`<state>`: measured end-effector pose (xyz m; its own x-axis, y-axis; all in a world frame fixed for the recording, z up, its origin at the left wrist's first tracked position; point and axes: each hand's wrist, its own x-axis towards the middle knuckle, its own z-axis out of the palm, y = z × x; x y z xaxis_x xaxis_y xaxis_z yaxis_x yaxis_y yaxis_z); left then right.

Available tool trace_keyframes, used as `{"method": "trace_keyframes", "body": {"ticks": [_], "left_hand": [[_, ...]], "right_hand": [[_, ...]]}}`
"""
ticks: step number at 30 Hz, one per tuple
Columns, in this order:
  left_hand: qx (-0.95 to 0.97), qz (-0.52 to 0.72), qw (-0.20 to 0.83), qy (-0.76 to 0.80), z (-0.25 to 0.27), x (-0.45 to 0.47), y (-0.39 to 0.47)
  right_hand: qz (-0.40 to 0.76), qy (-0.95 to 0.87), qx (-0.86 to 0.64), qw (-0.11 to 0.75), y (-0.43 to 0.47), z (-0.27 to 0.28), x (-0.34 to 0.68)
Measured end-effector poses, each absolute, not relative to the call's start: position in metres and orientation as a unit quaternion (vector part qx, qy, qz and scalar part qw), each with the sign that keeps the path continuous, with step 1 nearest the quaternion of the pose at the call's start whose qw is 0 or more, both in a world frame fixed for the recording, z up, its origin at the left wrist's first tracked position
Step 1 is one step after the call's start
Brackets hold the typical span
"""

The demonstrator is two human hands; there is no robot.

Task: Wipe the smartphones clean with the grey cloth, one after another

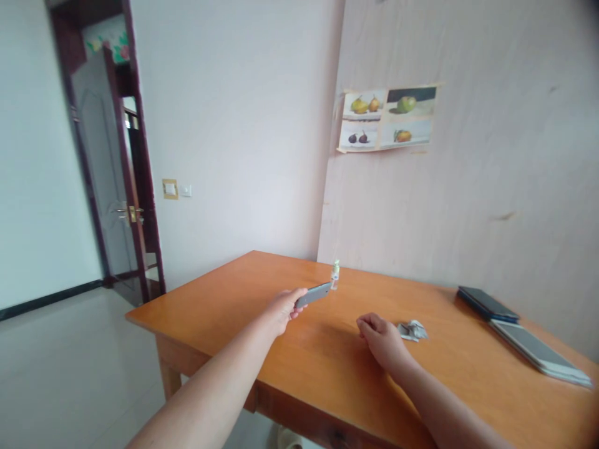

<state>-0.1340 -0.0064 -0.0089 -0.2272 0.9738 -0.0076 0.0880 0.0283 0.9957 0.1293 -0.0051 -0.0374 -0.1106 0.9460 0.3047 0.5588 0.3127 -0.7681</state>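
Phone (314, 294) sits pinched in the left hand (284, 310), bottle (335, 275) at its two o'clock. Right hand (381, 337) is curled up, scrap (412, 330) at its three o'clock; I cannot tell if it holds anything.

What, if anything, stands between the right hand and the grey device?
Nothing visible stands between the right hand and the grey device in the left hand. The small bottle is by the device's far end; the crumpled piece lies on the right hand's other side.
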Motion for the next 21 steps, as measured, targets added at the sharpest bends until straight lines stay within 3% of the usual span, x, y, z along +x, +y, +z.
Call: {"method": "trace_keyframes", "body": {"ticks": [4,11,17,21], "left_hand": [[0.492,0.501,0.446,0.554,-0.009,-0.087,0.002],[0.549,0.474,0.397,0.563,-0.015,-0.027,0.018],[0.596,0.443,0.367,0.561,-0.026,-0.01,0.02],[0.668,0.361,0.272,0.592,-0.032,-0.011,0.017]], "right_hand": [[0.248,-0.642,-0.575,0.442,0.01,-0.029,0.176],[0.24,-0.553,-0.625,0.496,0.036,-0.009,0.239],[0.214,-0.553,-0.655,0.469,0.053,-0.014,0.258],[0.173,-0.583,-0.675,0.418,0.059,-0.024,0.262]]}}
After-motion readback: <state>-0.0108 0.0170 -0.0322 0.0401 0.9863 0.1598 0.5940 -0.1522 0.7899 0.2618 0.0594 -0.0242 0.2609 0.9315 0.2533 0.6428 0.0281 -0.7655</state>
